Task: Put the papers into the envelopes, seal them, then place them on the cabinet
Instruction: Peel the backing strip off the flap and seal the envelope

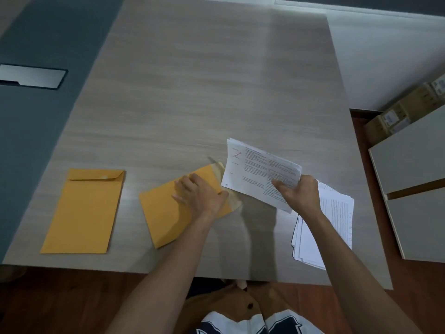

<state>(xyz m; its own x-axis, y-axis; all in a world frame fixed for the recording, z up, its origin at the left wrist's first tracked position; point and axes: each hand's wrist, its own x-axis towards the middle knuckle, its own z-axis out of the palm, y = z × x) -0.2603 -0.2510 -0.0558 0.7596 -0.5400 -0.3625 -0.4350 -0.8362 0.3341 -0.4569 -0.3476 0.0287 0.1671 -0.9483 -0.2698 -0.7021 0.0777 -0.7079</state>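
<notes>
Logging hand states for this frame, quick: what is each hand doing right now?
Left hand: fingers flat, pressing on the open envelope, gripping nothing.
Right hand: gripping a sheaf of papers above the table.

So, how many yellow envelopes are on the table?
2. One closed envelope lies flat at the left; the open envelope is in the middle, under the left hand. None seems hidden.

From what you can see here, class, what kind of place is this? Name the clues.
Probably an office or workroom: a wood-grain desk with manila envelopes, printed papers, and stacked cardboard boxes beside pale cabinets.
</notes>
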